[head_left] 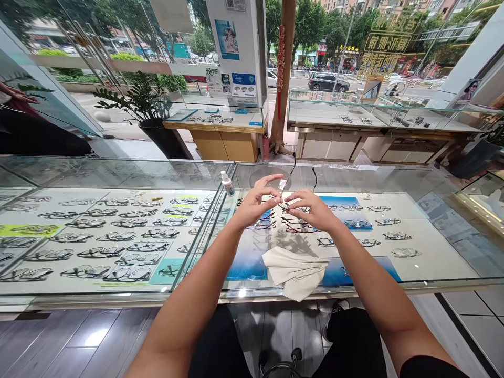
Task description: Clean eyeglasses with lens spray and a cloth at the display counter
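Note:
A thin-framed pair of glasses is held above the glass counter, its temple arms pointing away from me and a small white tag hanging near my left fingers. My left hand pinches the frame at its left side, fingers partly spread. My right hand is closed on the frame's right side. A folded cream cleaning cloth lies on the counter just in front of me, under my forearms. A small white spray bottle stands to the left of my left hand.
The glass display counter holds several rows of eyeglass frames under its top. More glass showcases stand across the aisle, with a potted plant at the left. A person's arm shows at the far left edge.

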`<state>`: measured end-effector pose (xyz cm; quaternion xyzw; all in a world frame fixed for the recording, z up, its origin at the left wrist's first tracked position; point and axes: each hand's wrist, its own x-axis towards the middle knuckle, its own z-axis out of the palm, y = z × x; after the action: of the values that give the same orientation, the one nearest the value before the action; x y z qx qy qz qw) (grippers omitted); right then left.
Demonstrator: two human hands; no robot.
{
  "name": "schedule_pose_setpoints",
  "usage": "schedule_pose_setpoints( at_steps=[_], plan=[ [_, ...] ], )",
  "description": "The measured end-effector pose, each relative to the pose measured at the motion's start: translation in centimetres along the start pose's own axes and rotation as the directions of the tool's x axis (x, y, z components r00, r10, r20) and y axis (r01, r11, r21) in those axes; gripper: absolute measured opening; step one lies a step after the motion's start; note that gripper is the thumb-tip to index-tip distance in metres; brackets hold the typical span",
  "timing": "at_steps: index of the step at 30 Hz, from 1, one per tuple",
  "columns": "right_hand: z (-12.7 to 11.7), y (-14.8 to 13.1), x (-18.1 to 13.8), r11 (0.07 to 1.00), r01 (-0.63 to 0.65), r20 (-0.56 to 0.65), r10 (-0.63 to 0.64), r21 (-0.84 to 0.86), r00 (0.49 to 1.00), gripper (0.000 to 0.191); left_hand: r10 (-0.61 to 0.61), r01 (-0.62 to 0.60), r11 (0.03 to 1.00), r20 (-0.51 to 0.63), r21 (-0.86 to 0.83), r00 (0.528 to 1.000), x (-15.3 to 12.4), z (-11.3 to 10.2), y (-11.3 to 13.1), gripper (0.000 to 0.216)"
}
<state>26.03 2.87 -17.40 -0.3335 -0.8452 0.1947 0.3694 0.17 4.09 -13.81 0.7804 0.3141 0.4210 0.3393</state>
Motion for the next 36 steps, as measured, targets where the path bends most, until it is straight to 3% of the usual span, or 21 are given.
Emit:
schedule_pose_setpoints(
  at_steps=[5,18,21,23,26,28,30,33,36],
  plan=[
    [0.0,0.1,0.0,0.999,-0.011,0.044,0.009,0.039,0.999,0.026,0.003,-0.003,1.000,0.022,-0.016,1.000,-0.1,0.1,0.3,0.039],
    [0.5,0.7,0.1,1.000,-0.015,-0.047,0.016,0.019,0.999,0.030,0.001,-0.001,0.999,0.001,-0.048,1.000,-0.1,0.3,0.3,0.037],
    [0.6,1.2,0.2,1.000,-0.008,-0.103,0.007,-0.007,0.995,0.031,0.003,-0.004,1.000,-0.063,-0.020,0.998,0.0,0.5,-0.2,0.032],
    [0.6,1.4,0.2,1.000,-0.019,-0.163,0.015,-0.021,0.987,0.031,0.011,-0.003,0.999,-0.190,0.042,0.982,0.1,0.6,-0.7,0.028],
    [0.5,1.5,0.2,0.998,-0.058,-0.260,0.049,-0.027,0.964,0.029,0.040,0.079,0.969,-0.466,0.234,0.884,0.1,0.6,-1.2,0.019],
    [0.4,1.4,0.2,0.997,-0.081,-0.305,0.071,-0.021,0.950,0.028,0.072,0.186,0.926,-0.636,0.329,0.768,0.1,0.5,-1.6,0.016],
    [0.2,1.4,0.2,0.995,-0.095,-0.338,0.084,-0.016,0.937,0.028,0.092,0.278,0.897,-0.760,0.344,0.644,0.2,0.1,-2.3,0.032],
    [0.1,1.3,0.2,0.994,-0.106,-0.382,0.094,-0.010,0.919,0.029,0.015,0.410,0.878,-0.869,0.248,0.494,0.6,-0.8,-4.0,0.061],
    [0.1,1.3,0.2,0.994,-0.112,-0.418,0.102,0.000,0.903,0.030,-0.193,0.553,0.829,-0.885,0.084,0.424,0.9,-2.0,-6.3,0.075]
  ],
)
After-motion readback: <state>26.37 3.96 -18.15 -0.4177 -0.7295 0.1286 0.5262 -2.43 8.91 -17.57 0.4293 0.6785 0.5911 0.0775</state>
